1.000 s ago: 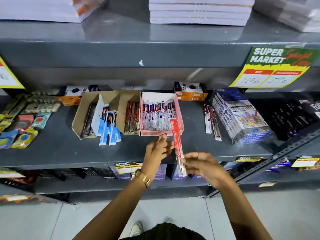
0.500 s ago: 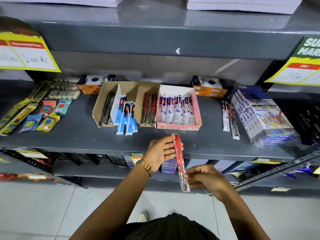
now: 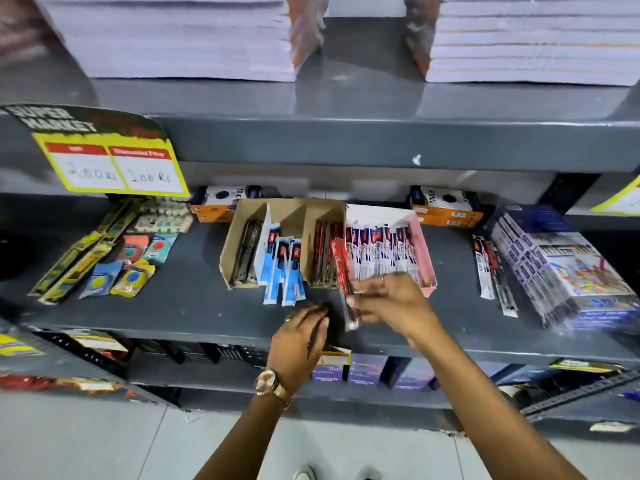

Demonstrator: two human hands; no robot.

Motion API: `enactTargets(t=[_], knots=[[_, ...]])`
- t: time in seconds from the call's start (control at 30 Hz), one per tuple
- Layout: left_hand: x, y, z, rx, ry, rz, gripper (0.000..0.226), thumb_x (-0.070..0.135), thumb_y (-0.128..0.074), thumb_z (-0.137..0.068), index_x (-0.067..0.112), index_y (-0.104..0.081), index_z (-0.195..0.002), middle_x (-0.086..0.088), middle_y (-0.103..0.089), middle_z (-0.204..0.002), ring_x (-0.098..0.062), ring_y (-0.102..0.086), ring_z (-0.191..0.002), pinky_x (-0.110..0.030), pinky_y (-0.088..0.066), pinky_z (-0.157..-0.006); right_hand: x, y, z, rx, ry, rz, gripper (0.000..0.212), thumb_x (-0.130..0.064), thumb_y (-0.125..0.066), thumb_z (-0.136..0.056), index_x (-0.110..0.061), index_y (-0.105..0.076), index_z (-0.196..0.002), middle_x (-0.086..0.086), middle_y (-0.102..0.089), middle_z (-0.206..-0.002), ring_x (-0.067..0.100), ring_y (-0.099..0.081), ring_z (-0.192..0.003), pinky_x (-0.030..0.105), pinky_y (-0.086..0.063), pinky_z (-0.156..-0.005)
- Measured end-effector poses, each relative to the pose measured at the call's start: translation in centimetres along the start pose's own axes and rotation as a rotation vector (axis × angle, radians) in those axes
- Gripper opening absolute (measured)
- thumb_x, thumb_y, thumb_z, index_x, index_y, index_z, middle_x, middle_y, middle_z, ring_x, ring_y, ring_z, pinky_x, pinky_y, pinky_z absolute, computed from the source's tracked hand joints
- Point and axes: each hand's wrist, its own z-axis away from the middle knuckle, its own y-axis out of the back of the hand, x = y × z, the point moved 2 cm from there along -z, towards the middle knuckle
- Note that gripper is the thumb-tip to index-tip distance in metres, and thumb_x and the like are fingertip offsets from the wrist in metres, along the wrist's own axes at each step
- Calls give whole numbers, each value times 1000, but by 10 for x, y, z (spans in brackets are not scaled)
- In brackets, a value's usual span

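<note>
My right hand [image 3: 391, 306] pinches a long red pen packet [image 3: 344, 275] near its lower end. The packet points up over the brown cardboard box [image 3: 294, 216], above the red packets in its right compartment. The pink box [image 3: 420, 244] of white and red pen packets stands just to the right. My left hand [image 3: 301, 337] is lower, over the grey shelf's front edge [image 3: 194, 327], fingers straight and together, holding nothing. A watch sits on that wrist.
Blue packets [image 3: 282, 271] lean out of the cardboard box. Yellow and coloured packs [image 3: 104, 268] lie at the left, loose pen packets [image 3: 491, 271] and a wrapped box stack [image 3: 561, 265] at the right. A yellow price sign [image 3: 114, 161] hangs from the shelf above, which carries paper stacks.
My left hand has let go of the red packet and dropped lower. My right hand has carried the packet up toward the cardboard box. The view has shifted left.
</note>
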Motion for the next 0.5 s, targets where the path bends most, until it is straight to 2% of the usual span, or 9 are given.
enactTargets(t=[0.07, 0.13, 0.2, 0.27, 0.33, 0.4, 0.5], knots=[[-13, -4, 6, -71, -74, -102, 43, 38, -35, -95, 13, -63, -116, -7, -64, -122, -22, -61, -108, -37, -54, -88, -25, -11, -27, 74, 53, 145, 33, 2, -75, -75, 6, -64, -107, 17, -69, -94, 24, -70, -70, 32, -62, -67], [-17, -7, 8, -78, -129, -130, 42, 37, -35, -97, 12, -63, -116, -8, -63, -124, -23, -59, -112, -38, -53, -90, -43, -24, -56, 140, 89, 301, 25, 7, -71, -75, 7, -66, -100, 18, -71, -91, 28, -70, -70, 43, -62, -73], [-19, -8, 8, -56, -146, -98, 36, 30, -42, -95, 10, -64, -114, -9, -64, -121, -23, -58, -113, -35, -51, -92, -56, -40, -83, 182, 127, 469, 21, 12, -64, -76, 7, -67, -96, 18, -71, -91, 26, -70, -74, 40, -61, -75], [-20, -10, 8, -23, -189, -91, 34, 27, -42, -96, 8, -64, -113, -10, -65, -119, -23, -57, -114, -34, -49, -92, -64, -55, -101, 183, 133, 633, 20, 11, -59, -80, 7, -63, -100, 10, -65, -89, 23, -66, -84, 25, -54, -75], [-19, -10, 8, -26, -215, -113, 38, 28, -36, -98, 7, -64, -113, -10, -65, -119, -22, -56, -116, -33, -48, -93, -67, -65, -108, 198, 124, 737, 22, 8, -56, -86, 7, -58, -108, 14, -63, -98, 27, -65, -96, 27, -53, -81], [-21, -10, 7, -36, -216, -117, 41, 29, -33, -99, 7, -64, -114, -9, -66, -118, -21, -56, -116, -32, -48, -94, -64, -75, -113, 215, 124, 816, 26, 4, -52, -89, 6, -55, -115, 19, -62, -112, 33, -62, -105, 36, -54, -91], [-21, -10, 8, -67, -190, -96, 37, 28, -38, -97, 8, -64, -114, -9, -65, -119, -21, -57, -116, -33, -50, -92, -53, -83, -114, 208, 85, 963, 34, -1, -56, -89, 2, -51, -123, 17, -58, -119, 30, -59, -110, 35, -52, -90]])
